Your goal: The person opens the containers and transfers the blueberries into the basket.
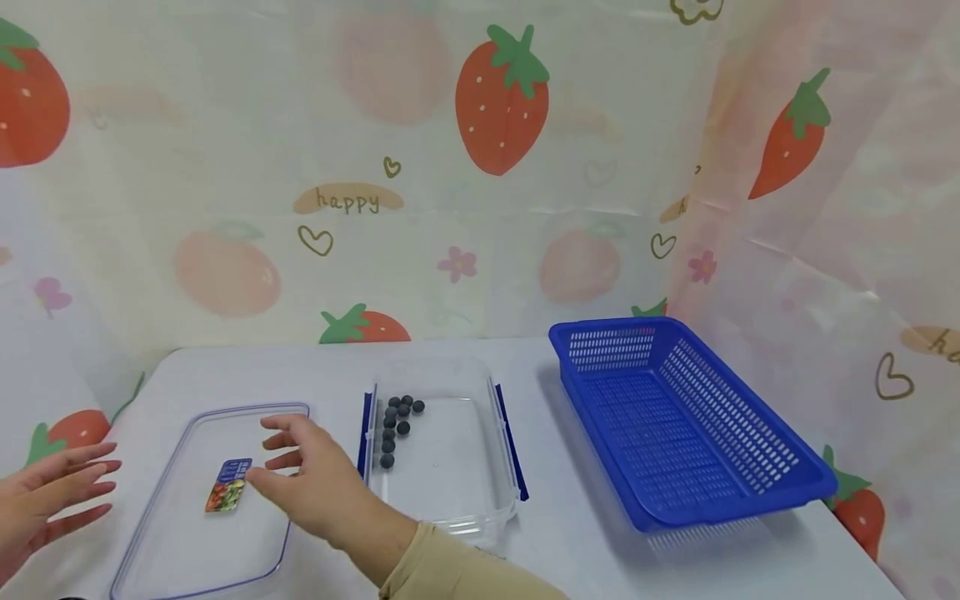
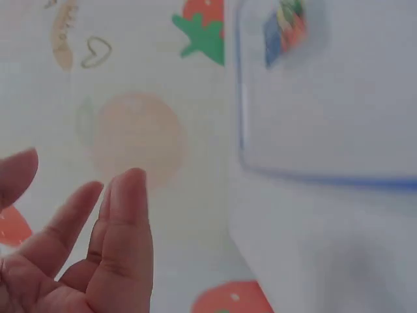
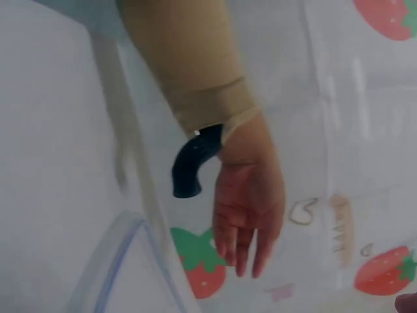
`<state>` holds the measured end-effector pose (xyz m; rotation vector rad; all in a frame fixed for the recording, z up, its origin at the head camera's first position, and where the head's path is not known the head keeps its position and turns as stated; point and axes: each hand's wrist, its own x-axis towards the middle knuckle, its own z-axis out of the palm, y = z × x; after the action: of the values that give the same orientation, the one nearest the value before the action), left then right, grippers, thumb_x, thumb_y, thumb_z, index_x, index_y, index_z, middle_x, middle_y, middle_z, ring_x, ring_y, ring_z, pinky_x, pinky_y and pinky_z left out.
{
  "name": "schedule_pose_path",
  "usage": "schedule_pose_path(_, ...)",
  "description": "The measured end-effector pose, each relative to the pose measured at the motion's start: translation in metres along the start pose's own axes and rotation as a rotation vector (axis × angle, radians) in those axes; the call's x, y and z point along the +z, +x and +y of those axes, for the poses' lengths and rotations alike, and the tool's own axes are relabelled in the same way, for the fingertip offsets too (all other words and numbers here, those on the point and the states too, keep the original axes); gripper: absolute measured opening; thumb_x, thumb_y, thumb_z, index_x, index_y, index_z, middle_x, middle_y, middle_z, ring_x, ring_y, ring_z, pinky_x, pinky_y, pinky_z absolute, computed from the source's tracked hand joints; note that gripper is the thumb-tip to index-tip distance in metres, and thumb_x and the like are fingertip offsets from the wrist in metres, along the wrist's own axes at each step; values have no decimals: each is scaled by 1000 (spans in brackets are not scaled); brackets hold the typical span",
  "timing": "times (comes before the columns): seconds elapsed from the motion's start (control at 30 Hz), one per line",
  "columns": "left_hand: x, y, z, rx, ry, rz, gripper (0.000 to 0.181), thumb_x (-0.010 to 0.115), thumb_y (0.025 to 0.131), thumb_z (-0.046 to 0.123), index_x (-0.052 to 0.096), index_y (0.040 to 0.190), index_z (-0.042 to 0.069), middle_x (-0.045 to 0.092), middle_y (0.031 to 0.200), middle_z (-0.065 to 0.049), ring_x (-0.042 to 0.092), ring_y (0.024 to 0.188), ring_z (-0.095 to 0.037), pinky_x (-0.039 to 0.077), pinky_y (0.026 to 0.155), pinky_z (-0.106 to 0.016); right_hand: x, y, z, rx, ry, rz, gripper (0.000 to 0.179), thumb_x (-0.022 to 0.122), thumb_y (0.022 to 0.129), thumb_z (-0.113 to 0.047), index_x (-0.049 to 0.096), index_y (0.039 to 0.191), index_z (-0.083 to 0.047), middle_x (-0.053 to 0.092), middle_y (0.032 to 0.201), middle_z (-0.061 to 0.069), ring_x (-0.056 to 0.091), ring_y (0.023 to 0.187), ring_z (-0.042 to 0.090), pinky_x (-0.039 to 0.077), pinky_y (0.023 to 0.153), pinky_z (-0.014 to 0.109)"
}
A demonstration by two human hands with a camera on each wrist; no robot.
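Note:
My left hand (image 1: 52, 504) hovers at the left edge of the head view, fingers loosely spread and holding nothing. In the left wrist view the fingers of that left hand (image 2: 98, 254) stand beside the lid, off the table's edge. My right hand (image 1: 318, 479) hangs above the right side of a clear lid (image 1: 285, 533), thumb and fingers apart with nothing between them. A blue label with a vegetable picture (image 1: 228, 485) lies on the lid. To its right stands a clear plastic box (image 1: 442, 467) with blue side clips. Several small dark balls (image 1: 388, 446), resembling blueberries, lie along its left side.
A blue slotted basket (image 1: 690, 433) stands at the right of the white table (image 1: 551, 533). A strawberry-print sheet (image 1: 502, 100) hangs behind and along the sides. The right sleeve (image 1: 457, 567) crosses in front of the box's near end.

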<state>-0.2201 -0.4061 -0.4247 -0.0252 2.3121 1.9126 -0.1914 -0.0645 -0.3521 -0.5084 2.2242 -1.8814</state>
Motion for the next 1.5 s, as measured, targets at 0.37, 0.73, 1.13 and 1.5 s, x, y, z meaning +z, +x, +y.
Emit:
schedule_pose_path(0.37,72,0,65,187,-140,-130,28,45,96,10,58,114,25,62,103,13,61,89,-6,54,72,-23,-83,-2,-21,-134,-30,4,24,62,87,-14,62,111,-16,60,104,-6,58,89,6,49,76,21)
schedule_pose_path(0.73,150,17,96,152,3,-126,38,54,92,29,49,125,11,58,108,4,59,92,-10,52,79,-25,-158,12,-5,-70,-184,68,17,61,88,-15,64,104,-10,65,98,5,62,87,16,51,82,32)
schedule_pose_path(1.13,222,37,96,54,71,-158,47,56,92,25,43,130,2,49,122,-19,55,102,-25,49,88,-38,-194,23,20,-6,-305,155,15,61,88,-18,65,102,-13,64,95,2,60,90,22,51,79,30)
schedule_pose_path(1.5,252,45,85,-22,243,-62,55,70,81,24,47,128,8,53,114,-14,59,93,-19,53,80,-34,-197,37,27,52,-358,163,15,60,89,-20,65,102,-15,64,96,3,59,88,16,51,80,33)
